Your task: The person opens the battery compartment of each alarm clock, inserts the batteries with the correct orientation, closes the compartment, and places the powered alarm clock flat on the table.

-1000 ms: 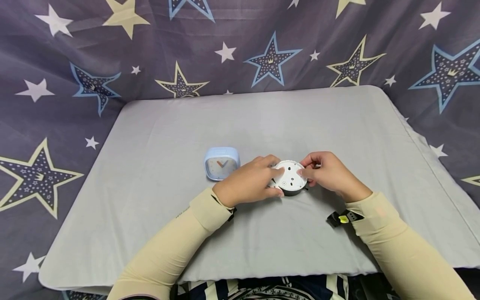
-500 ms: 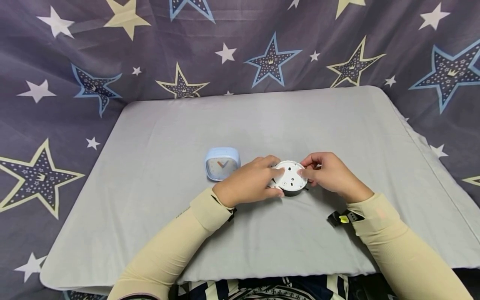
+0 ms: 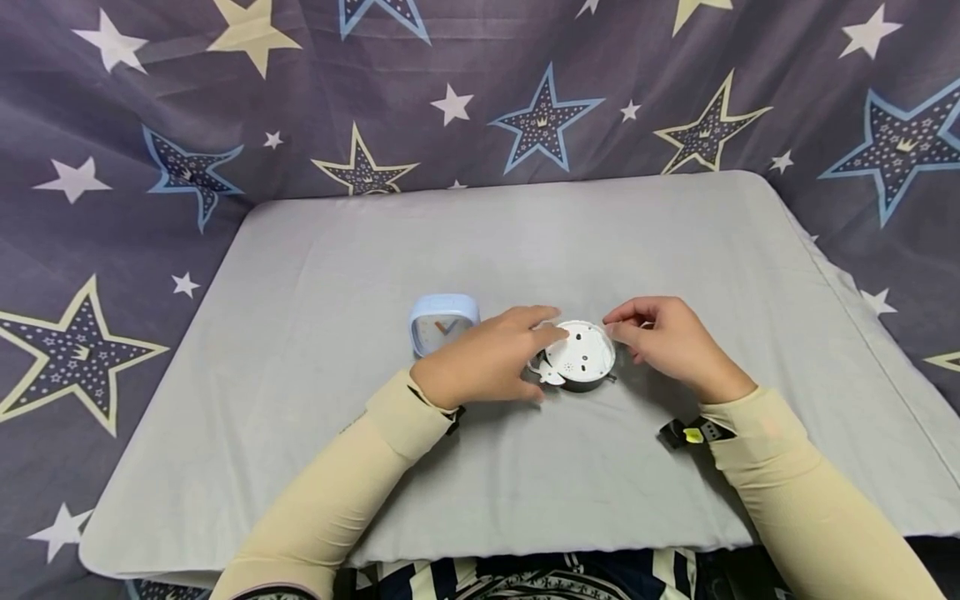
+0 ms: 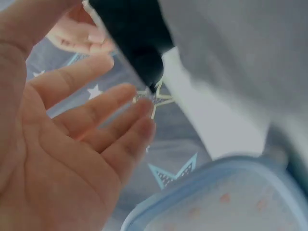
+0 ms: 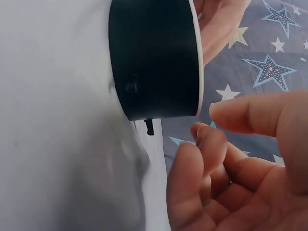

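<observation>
A round alarm clock (image 3: 591, 358) lies face down on the grey cloth, its white back with small knobs and speaker holes turned up. Its dark side wall (image 5: 154, 62) fills the upper part of the right wrist view, with a small black foot sticking out. My left hand (image 3: 491, 354) hovers at the clock's left edge, thumb over the rim; the left wrist view has its fingers (image 4: 96, 108) extended and spread. At the right edge is my right hand (image 3: 671, 346), with thumb and loosely bent fingers (image 5: 185, 173) just off the clock, holding nothing.
A light blue square clock (image 3: 444, 305) stands upright behind my left hand, partly covered by it. The grey cloth-covered table (image 3: 360, 275) spreads around, with a star-patterned curtain (image 3: 480, 92) behind it. A black wrist camera (image 3: 675, 433) hangs at my right wrist.
Both hands have loosened from the round clock: the left has drawn back left, uncovering a white part at its edge, and the right has shifted slightly right. The clock stays in place.
</observation>
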A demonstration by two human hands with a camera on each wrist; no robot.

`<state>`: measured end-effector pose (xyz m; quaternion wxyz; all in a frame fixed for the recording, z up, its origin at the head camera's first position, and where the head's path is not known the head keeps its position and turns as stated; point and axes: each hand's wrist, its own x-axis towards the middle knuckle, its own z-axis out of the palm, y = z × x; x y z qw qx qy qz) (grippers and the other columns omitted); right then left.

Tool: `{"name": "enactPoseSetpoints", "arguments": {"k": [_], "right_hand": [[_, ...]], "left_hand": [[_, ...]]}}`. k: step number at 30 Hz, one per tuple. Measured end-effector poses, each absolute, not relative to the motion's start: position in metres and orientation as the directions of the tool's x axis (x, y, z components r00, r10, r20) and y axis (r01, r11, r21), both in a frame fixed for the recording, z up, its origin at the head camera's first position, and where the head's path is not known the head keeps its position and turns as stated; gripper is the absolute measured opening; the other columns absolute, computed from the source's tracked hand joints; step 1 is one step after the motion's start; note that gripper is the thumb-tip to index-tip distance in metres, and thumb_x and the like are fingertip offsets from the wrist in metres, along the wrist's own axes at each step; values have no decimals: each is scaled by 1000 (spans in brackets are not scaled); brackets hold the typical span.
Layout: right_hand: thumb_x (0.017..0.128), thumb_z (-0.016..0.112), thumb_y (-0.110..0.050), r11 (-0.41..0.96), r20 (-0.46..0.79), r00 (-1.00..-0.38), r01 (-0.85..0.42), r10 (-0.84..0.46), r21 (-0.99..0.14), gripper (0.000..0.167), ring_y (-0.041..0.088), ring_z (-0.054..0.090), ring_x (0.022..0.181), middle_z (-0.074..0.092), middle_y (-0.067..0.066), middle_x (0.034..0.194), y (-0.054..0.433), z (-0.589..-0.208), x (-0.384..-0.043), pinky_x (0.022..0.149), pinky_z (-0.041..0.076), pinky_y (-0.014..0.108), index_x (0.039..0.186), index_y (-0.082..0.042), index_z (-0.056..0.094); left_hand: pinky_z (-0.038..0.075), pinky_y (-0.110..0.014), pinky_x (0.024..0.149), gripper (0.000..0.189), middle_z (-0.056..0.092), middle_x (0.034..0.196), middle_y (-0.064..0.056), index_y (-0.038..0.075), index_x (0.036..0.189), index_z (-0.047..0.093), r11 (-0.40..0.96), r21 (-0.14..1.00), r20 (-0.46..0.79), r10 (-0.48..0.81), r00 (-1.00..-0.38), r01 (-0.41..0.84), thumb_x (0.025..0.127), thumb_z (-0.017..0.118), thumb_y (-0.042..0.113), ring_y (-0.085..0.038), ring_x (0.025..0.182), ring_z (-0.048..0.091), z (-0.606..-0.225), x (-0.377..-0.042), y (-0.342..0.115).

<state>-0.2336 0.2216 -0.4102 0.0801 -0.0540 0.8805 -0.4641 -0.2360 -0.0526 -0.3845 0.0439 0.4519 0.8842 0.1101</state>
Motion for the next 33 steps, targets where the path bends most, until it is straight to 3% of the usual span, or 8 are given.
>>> {"name": "enactPoseSetpoints", "arguments": {"k": [5, 10, 18, 33], "right_hand": [[97, 69, -23, 558, -71, -985, -29, -156, -829, 23, 16, 64, 61, 70, 12, 88, 224, -410, -234, 61, 58, 32, 110, -6, 77], [97, 69, -22, 556, -59, -987, -33, -148, -831, 21, 19, 64, 61, 69, 14, 88, 223, -410, -234, 60, 58, 32, 108, -5, 77], [98, 68, -22, 565, -63, -986, -34, -151, -824, 21, 20, 65, 62, 70, 17, 90, 222, -413, -234, 61, 58, 34, 108, -6, 77], [97, 69, -23, 552, -61, -987, -30, -146, -833, 21, 18, 64, 62, 69, 12, 87, 224, -410, -234, 61, 58, 32, 107, -6, 77]], "left_hand": [[50, -33, 103, 48, 62, 136, -7, 10, 121, 70, 523, 154, 135, 829, -543, 838, 75, 84, 7, -23, 122, 60, -380, -239, -57], [52, -35, 86, 30, 67, 112, -1, 12, 101, 74, 491, 51, 233, 841, -489, 870, 77, 72, -3, -20, 99, 64, -379, -242, -57], [50, -36, 73, 21, 65, 92, 4, 24, 84, 81, 515, -89, 179, 850, -495, 852, 83, 75, 4, -18, 85, 63, -379, -243, -58], [43, -33, 73, 16, 64, 92, 8, 30, 81, 79, 484, -136, 199, 868, -455, 864, 86, 79, 16, -16, 84, 59, -380, -244, -59]]}}
